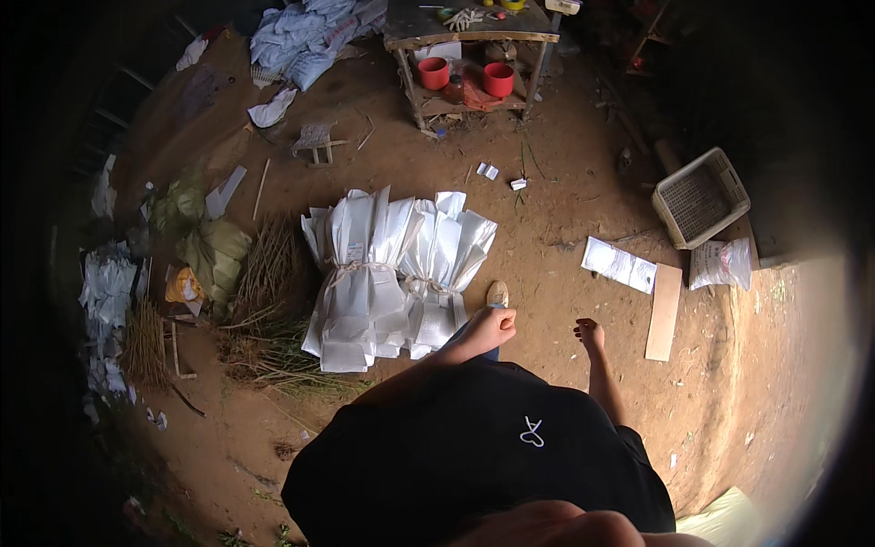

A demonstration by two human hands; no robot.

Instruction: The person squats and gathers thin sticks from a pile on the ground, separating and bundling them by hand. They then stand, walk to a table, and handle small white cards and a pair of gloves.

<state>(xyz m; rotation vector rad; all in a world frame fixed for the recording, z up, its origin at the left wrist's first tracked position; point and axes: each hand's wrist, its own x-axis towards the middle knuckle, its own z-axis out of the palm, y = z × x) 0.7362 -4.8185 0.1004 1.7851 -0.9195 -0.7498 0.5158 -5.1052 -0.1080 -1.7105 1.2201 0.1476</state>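
Observation:
My left hand (497, 325) is curled into a loose fist with nothing seen in it, in front of my body near my shoe (498, 294). Just left of it, two tied bundles of silvery-white bags or sheets stand side by side on the dirt floor. Cord cinches the larger left bundle (355, 290) around its middle, and a small label shows on it. The right bundle (439, 273) is tied likewise and flares at the top. Out to the right hangs my right hand (590, 333), empty, its fingers bent and slightly apart, touching nothing.
Cut stems (270, 273) and greenery (301, 362) lie left of the bundles. Ahead stands a wooden table (472, 34) with red pots beneath. A low stool (318, 145) is farther left. A plastic crate (704, 198), a sack (721, 264) and a board (663, 312) are to the right.

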